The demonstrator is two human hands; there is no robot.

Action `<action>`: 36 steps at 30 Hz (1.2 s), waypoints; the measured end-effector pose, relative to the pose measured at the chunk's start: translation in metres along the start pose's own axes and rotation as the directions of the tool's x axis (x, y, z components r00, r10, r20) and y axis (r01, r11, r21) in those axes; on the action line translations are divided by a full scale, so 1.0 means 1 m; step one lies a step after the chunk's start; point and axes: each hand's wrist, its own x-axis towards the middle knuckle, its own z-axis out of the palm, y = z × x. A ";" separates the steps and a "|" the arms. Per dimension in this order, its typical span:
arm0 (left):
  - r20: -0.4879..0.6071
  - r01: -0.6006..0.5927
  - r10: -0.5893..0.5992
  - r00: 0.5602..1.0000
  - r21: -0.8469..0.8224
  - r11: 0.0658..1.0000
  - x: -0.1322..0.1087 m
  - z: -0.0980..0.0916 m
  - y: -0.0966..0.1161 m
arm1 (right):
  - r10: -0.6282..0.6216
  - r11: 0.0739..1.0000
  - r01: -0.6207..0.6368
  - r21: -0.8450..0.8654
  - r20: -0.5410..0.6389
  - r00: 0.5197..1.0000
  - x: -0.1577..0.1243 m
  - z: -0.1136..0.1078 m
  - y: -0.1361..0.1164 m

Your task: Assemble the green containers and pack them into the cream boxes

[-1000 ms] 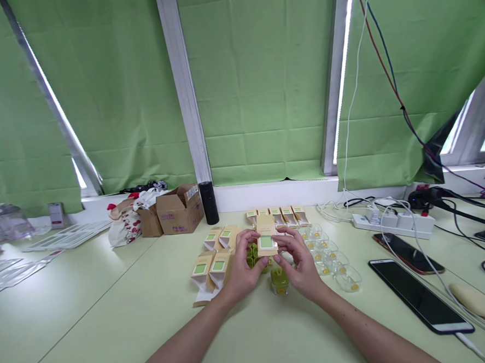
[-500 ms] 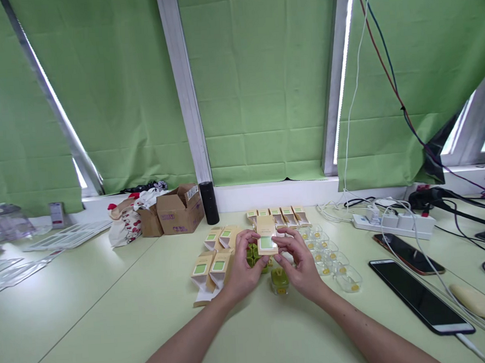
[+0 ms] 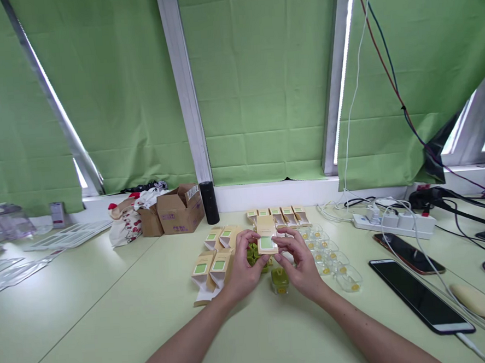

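We hold a box (image 3: 265,226) up in front of us with both hands. Our left hand (image 3: 245,266) has it by the left side, and our right hand (image 3: 300,263) has it by the right side. The fingers of both hands are bent in close, with the box held between them. Our thumbs point in under it, and we cannot tell if they touch it. A green and white patch on the box faces us.

Just below, near our right thumb, a green tub (image 3: 280,282) stands on the table (image 3: 277,343). We see more green tubs (image 3: 251,253) partly hidden behind our left hand. To the left, four tan boxes (image 3: 218,266) sit in two rows, and a back row (image 3: 288,218) of tan boxes sits behind the one we hold. Clear tubs (image 3: 347,279) with yellow spots stand to the right of our right hand. Past them lie two phones, a black one (image 3: 409,253) and a bigger one (image 3: 422,296) with white ends.
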 end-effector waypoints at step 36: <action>-0.043 0.019 -0.018 0.999 0.032 0.999 0.001 0.002 0.004 | 0.024 0.999 -0.025 -0.026 -0.026 0.999 0.001 0.002 -0.001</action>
